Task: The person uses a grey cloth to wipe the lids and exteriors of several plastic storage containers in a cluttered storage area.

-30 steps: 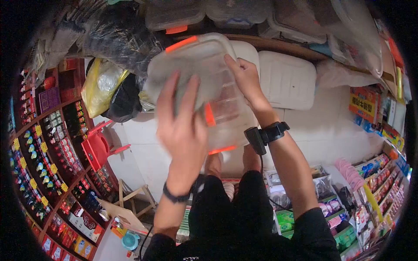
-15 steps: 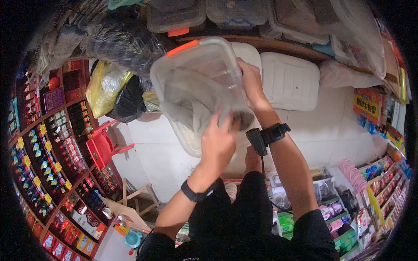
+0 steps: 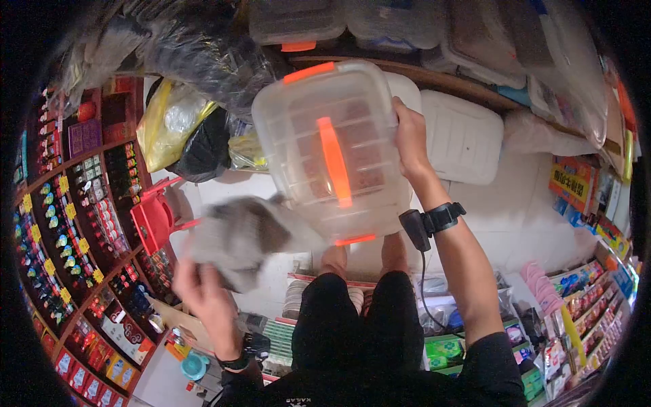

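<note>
The right hand is gripping the clear box by its edge, fingers curled — the left hand is holding a gray cloth, blur hiding how tightly.

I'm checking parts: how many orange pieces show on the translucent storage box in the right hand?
3 on the translucent storage box: far latch at its top edge, long handle along its middle, near latch at its bottom edge. Any underneath would be hidden.

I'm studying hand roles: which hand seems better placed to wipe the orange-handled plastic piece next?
Probably the left hand: it holds the grey cloth, blurred, while the right hand grips the plastic piece by its edge.
</note>
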Demonstrator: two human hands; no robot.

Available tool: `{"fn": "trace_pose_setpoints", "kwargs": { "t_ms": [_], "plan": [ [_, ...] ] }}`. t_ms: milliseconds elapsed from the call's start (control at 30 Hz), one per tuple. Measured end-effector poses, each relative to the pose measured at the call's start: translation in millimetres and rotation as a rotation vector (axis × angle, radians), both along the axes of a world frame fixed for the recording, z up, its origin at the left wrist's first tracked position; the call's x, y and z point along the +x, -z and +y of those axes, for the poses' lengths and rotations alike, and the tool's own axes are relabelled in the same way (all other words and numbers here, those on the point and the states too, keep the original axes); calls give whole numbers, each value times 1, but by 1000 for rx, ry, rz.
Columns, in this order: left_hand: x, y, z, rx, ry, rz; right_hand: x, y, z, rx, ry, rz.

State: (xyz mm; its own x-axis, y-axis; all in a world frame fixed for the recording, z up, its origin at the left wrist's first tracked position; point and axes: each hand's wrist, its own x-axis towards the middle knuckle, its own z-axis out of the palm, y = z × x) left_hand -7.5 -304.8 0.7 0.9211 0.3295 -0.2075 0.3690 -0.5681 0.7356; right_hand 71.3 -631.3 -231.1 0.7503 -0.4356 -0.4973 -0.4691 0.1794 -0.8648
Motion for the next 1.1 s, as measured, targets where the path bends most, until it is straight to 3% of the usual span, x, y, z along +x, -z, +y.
{"fn": "trace_pose_setpoints", "kwargs": {
  "t_ms": [67,133,167,233,367,800,867,933,1000,1100],
  "plan": [
    [26,-16,-12,-23,-109,-241,0,-11,2,0,5,26],
    [50,-7,-21,197,67,-393,2,-14,2,-1,10,47],
    [63,3,-26,264,259,-420,1,-11,2,-27,21,52],
    [81,40,-52,361,448,-371,3,-8,2,-60,27,49],
    [106,138,-126,517,577,-261,1,-10,3,-95,15,40],
    [117,167,-241,583,523,-335,-4,6,-4,-221,-42,47],
    [107,168,-245,512,749,-370,-15,32,-5,-304,-80,-54],
    [109,167,-245,492,785,-380,-17,32,-2,-382,-126,-157],
    [113,164,-245,460,833,-394,-22,28,3,-128,59,-61],
    [121,158,-238,450,907,-347,-19,19,5,16,126,-9]
  ]
}}
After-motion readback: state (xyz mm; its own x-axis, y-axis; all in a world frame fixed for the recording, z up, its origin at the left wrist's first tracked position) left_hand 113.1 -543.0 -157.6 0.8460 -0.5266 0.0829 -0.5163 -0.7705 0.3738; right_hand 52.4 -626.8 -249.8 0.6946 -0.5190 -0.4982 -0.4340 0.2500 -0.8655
